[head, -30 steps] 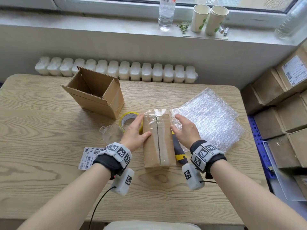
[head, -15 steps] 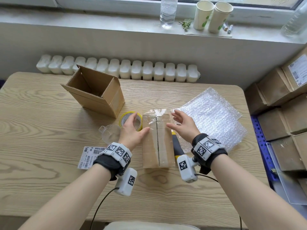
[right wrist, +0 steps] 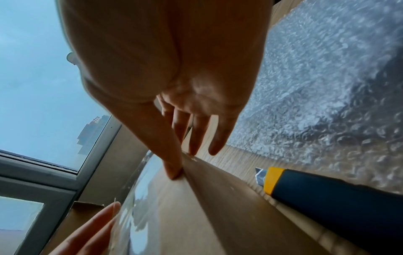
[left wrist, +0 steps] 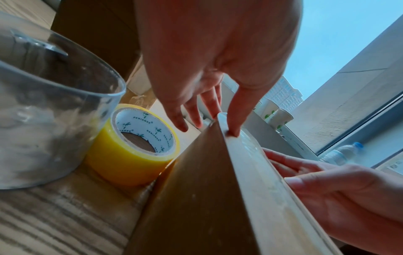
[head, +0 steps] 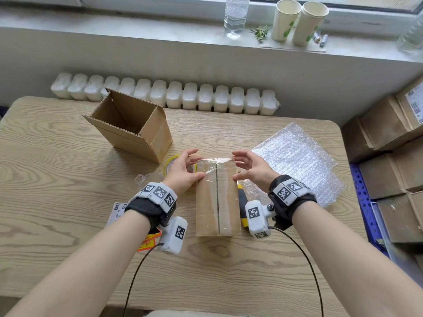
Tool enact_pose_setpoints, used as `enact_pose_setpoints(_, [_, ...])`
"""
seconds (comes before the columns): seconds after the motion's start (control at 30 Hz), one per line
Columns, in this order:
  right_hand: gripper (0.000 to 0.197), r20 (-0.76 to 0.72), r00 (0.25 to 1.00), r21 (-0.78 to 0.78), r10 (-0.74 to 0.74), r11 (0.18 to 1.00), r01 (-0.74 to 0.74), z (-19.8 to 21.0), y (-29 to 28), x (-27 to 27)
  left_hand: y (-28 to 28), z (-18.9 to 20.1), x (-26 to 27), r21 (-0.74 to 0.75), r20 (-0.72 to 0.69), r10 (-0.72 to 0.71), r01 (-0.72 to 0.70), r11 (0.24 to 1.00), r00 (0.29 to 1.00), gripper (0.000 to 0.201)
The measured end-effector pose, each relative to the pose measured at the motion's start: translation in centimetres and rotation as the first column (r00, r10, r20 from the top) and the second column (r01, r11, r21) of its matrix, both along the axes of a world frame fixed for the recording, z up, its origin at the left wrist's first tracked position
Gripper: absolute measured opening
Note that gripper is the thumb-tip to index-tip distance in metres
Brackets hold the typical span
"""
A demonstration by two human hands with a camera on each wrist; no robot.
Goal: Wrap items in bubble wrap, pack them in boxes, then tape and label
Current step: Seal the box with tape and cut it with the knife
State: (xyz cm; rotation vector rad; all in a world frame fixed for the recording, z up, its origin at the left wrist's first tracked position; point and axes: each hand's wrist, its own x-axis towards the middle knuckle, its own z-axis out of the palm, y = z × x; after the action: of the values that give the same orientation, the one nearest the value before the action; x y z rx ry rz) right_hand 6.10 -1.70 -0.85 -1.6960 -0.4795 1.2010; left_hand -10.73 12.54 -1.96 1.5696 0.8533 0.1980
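A closed cardboard box (head: 217, 202) lies lengthwise on the table, with clear tape along its top seam and folded over its far end. My left hand (head: 191, 167) is at the box's far left corner, thumb pressing on the top edge (left wrist: 234, 132), fingers spread and straight beside it. Opposite it, my right hand (head: 240, 165) has its thumb on the top right edge (right wrist: 174, 172) and its fingers extended past the far corner. Neither hand grips anything. A yellow tape roll (left wrist: 130, 146) lies just left of the box.
An open cardboard box (head: 130, 126) stands at the back left. A glass cup (head: 148, 179) and printed labels (head: 117, 211) lie left of the taped box. A utility knife (right wrist: 327, 195) and bubble wrap (head: 295, 161) lie to its right. Stacked boxes (head: 389, 156) fill the right side.
Both hands have slid from the box's middle to its far end, and the fingers have lifted and spread. The box has stayed where it was.
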Motion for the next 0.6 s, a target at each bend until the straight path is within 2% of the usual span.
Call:
enact_pose_setpoints(0.13, [0.07, -0.05, 0.998, 0.007, 0.024, 1.0, -0.024, 0.0, 0.5, 0.1, 0.3, 0.1, 0.1, -0.024, 0.02, -0.019, 0.019, 1.0, 1.0, 0.069])
enact_pose_setpoints(0.17, [0.071, -0.036, 0.999, 0.012, 0.026, 1.0, -0.026, 0.2, 0.4, 0.1, 0.3, 0.2, 0.1, 0.031, 0.021, -0.022, 0.021, 0.999, 1.0, 0.068])
enact_pose_setpoints(0.2, [0.073, 0.009, 0.999, 0.017, 0.032, 0.999, -0.032, 0.5, 0.4, 0.1, 0.3, 0.3, 0.0, 0.15, 0.015, -0.029, 0.027, 0.988, 0.999, 0.065])
enact_pose_setpoints(0.23, [0.075, 0.09, 0.995, 0.017, 0.043, 0.999, -0.045, 0.8, 0.3, 0.0, 0.3, 0.4, -0.1, 0.312, 0.012, -0.046, 0.04, 0.949, 0.999, 0.061])
enact_pose_setpoints(0.3, [0.071, 0.318, 0.945, 0.004, 0.077, 0.997, -0.082, 1.3, 0.1, -0.4, 0.2, 0.5, -0.5, 0.62, 0.015, -0.134, 0.096, 0.779, 0.991, 0.045])
enact_pose_setpoints(0.37, [0.056, 0.557, 0.824, 0.008, 0.105, 0.991, -0.132, 1.5, -0.2, -1.0, -0.1, 0.4, -0.7, 0.757, -0.03, -0.254, 0.188, 0.626, 0.967, 0.032])
enact_pose_setpoints(0.4, [0.048, 0.649, 0.752, 0.022, 0.116, 0.985, -0.171, 1.5, -0.3, -1.4, -0.3, 0.3, -0.8, 0.775, -0.058, -0.299, 0.232, 0.588, 0.952, 0.032])
enact_pose_setpoints(0.47, [0.039, 0.743, 0.651, 0.029, 0.153, 0.965, -0.26, 1.3, -0.3, -1.8, -0.5, 0.1, -0.6, 0.754, -0.106, -0.348, 0.304, 0.583, 0.931, 0.037])
enact_pose_setpoints(0.6, [0.038, 0.737, 0.598, -0.095, 0.315, 0.924, -0.37, 1.0, 0.4, -2.0, -0.7, 0.4, 0.0, 0.636, -0.192, -0.37, 0.403, 0.658, 0.909, 0.056])
